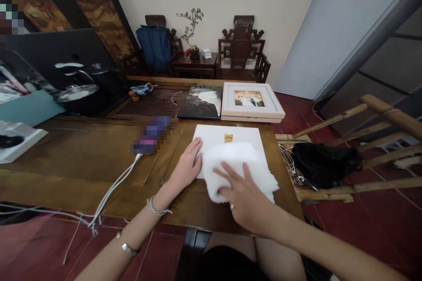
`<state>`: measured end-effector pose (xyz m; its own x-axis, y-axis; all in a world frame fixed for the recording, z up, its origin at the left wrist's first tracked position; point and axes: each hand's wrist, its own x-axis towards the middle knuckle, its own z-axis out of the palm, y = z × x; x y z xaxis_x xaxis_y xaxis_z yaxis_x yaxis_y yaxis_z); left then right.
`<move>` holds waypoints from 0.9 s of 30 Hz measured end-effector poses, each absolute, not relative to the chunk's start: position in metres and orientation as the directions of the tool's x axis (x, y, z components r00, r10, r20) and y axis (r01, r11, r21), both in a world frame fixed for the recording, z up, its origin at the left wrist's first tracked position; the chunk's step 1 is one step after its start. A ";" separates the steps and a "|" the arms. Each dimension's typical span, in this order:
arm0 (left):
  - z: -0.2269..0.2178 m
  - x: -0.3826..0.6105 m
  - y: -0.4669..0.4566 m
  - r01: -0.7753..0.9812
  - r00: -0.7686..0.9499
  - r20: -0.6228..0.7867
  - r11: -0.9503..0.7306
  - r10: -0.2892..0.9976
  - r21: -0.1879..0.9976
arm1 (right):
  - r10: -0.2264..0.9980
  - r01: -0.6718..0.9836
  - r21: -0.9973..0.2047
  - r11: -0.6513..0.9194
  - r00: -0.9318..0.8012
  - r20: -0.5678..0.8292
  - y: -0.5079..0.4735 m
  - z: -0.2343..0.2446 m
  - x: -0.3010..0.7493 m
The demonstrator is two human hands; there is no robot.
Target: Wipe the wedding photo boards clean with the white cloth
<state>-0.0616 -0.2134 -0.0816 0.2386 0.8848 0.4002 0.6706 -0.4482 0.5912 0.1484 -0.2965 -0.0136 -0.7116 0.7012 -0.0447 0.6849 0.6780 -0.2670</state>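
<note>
A white flat board or box (214, 136) with a small gold mark lies on the wooden table (85, 158) in front of me. A white fluffy cloth (253, 162) covers its near half. My right hand (240, 195) lies flat on the cloth, fingers spread, pressing it down. My left hand (187, 164) rests open against the left edge of the white board, fingers stretched forward and touching the cloth's edge.
Behind the board lie a white-framed photo (252, 101) and a dark photo print (201, 102). White cables (112, 189) run across the left of the table. A black bag (321, 162) sits on bamboo rails to the right. Pots stand at the far left.
</note>
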 end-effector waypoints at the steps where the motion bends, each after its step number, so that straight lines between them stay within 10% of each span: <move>1: -0.082 -0.062 -0.213 0.667 0.236 0.403 -0.449 0.884 0.595 | 0.715 0.696 -0.269 0.666 -0.698 -0.035 -0.284 -0.013 0.148; 27: -0.080 -0.066 -0.214 0.662 0.252 0.379 -0.444 0.890 0.604 | 0.763 0.749 -0.251 0.613 -0.644 -0.054 -0.258 -0.001 0.129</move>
<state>-0.0658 -0.2135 -0.0796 0.2521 0.8903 0.3791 0.6616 -0.4445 0.6039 0.1290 -0.2581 -0.0007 -0.6435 0.7635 -0.0542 0.7488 0.6134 -0.2511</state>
